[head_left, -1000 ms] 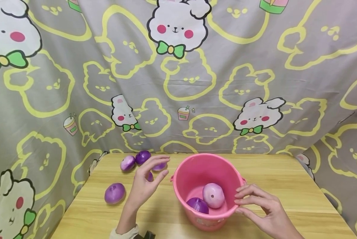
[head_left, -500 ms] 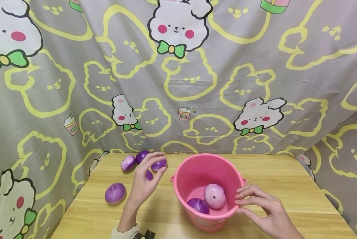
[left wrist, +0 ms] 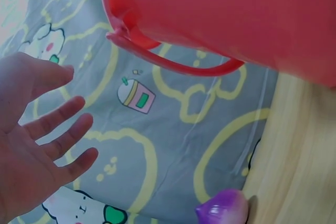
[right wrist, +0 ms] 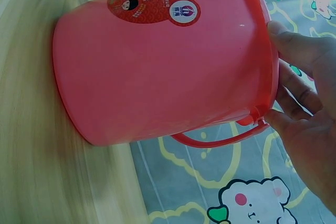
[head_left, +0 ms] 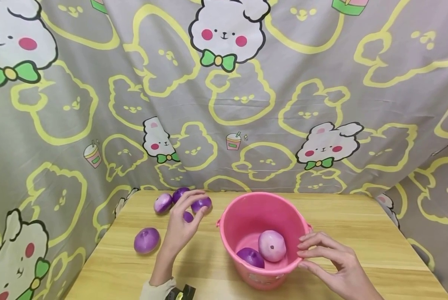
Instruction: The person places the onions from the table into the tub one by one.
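Observation:
A pink bucket (head_left: 264, 200) stands upright on the table, holding a pale purple onion (head_left: 271, 246) and a darker purple onion (head_left: 250, 258). My right hand (head_left: 332, 260) pinches its right rim between thumb and fingers; the right wrist view shows the hand (right wrist: 310, 87) at that rim. To the bucket's left, my left hand (head_left: 182, 218) hovers with fingers loosely curved and nothing in them. Behind its fingers lie a purple onion (head_left: 201, 204) and a partly hidden onion (head_left: 188, 216). The left wrist view shows the palm (left wrist: 31, 166) bare.
Two more onions, one pale-sided (head_left: 163, 203) and one dark (head_left: 180, 194), lie at the back left. Another onion (head_left: 146, 240) sits apart near the left edge. The bucket's handle (left wrist: 189, 69) hangs behind it. A patterned curtain (head_left: 246, 104) encloses the wooden table (head_left: 340, 212).
My left hand has drifted slightly left, away from the bucket, uncovering more of the onion behind its fingers. My right hand stays on the rim. The head view has shifted a little.

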`<state>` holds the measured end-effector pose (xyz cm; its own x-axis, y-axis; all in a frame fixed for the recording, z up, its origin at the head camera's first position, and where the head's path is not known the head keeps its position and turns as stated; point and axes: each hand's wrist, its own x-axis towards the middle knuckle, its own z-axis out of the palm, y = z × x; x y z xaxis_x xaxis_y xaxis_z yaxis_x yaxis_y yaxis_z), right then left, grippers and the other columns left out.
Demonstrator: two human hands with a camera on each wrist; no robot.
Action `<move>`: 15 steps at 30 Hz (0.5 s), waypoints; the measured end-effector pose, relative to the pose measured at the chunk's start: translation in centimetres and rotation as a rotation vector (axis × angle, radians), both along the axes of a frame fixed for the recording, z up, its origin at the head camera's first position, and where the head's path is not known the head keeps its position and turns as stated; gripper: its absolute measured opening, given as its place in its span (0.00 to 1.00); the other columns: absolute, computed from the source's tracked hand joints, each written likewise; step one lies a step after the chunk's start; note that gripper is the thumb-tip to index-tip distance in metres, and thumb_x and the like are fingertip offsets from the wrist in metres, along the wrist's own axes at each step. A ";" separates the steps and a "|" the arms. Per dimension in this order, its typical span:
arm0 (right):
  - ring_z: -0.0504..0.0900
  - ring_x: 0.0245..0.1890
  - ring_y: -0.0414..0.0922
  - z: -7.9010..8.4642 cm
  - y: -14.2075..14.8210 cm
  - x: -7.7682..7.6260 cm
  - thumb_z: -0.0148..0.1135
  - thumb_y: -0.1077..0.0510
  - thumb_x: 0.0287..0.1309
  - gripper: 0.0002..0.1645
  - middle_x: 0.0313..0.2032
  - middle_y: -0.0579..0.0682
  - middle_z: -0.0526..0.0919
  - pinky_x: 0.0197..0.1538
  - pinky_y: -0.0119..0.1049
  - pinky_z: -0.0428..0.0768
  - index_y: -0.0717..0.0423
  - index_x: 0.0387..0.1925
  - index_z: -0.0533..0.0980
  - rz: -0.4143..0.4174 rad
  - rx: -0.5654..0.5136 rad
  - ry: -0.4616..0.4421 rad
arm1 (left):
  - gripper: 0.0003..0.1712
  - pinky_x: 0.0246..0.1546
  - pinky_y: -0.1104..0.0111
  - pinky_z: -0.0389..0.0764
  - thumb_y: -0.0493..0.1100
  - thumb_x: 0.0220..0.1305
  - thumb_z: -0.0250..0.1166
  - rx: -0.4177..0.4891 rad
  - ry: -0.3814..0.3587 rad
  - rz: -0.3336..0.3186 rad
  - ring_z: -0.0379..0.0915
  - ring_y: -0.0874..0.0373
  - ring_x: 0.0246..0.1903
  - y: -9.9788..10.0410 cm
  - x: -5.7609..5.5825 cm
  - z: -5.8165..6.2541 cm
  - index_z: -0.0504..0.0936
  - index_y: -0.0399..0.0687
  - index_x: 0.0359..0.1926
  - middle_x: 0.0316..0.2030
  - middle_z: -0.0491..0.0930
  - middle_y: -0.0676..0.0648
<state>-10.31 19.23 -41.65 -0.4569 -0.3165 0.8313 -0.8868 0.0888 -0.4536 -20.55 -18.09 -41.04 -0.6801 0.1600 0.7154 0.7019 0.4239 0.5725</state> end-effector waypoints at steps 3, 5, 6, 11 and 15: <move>0.79 0.56 0.48 0.0 0.0 0.0 0.77 0.75 0.45 0.22 0.46 0.57 0.84 0.65 0.29 0.74 0.60 0.45 0.86 -0.011 0.006 0.010 | 0.17 0.63 0.66 0.74 0.33 0.64 0.71 -0.002 -0.006 0.008 0.76 0.48 0.59 -0.2 -0.2 -0.2 0.87 0.50 0.53 0.56 0.82 0.43; 0.79 0.55 0.48 0.0 0.1 0.0 0.77 0.75 0.44 0.23 0.46 0.57 0.84 0.65 0.29 0.74 0.60 0.45 0.86 -0.019 0.011 0.011 | 0.17 0.64 0.65 0.73 0.33 0.64 0.71 -0.008 -0.011 0.015 0.76 0.48 0.60 -0.3 -0.3 -0.3 0.87 0.51 0.53 0.56 0.82 0.44; 0.79 0.55 0.48 0.0 0.1 0.1 0.77 0.75 0.44 0.23 0.46 0.56 0.84 0.65 0.28 0.74 0.59 0.45 0.86 -0.026 0.015 0.009 | 0.17 0.64 0.65 0.73 0.34 0.64 0.71 -0.011 -0.016 0.018 0.76 0.49 0.60 -0.4 -0.3 -0.4 0.87 0.51 0.53 0.56 0.82 0.45; 0.79 0.55 0.48 0.0 0.1 0.1 0.78 0.74 0.45 0.22 0.46 0.56 0.84 0.64 0.28 0.74 0.59 0.45 0.86 -0.045 0.029 0.017 | 0.16 0.65 0.64 0.73 0.35 0.64 0.71 -0.025 -0.045 0.022 0.75 0.49 0.61 -0.5 -0.5 -0.8 0.87 0.51 0.52 0.56 0.82 0.49; 0.79 0.55 0.46 0.0 0.1 0.1 0.78 0.73 0.46 0.21 0.46 0.55 0.84 0.64 0.28 0.74 0.59 0.45 0.86 -0.052 0.031 0.022 | 0.15 0.64 0.63 0.74 0.36 0.65 0.72 -0.030 -0.066 0.024 0.75 0.50 0.61 -0.6 -0.8 -1.1 0.87 0.52 0.52 0.56 0.82 0.51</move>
<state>-10.25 19.35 -41.68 -0.4551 -0.3187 0.8315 -0.8903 0.1483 -0.4305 -21.39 -18.67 -42.16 -0.7297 0.1634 0.6640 0.6522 0.4581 0.6040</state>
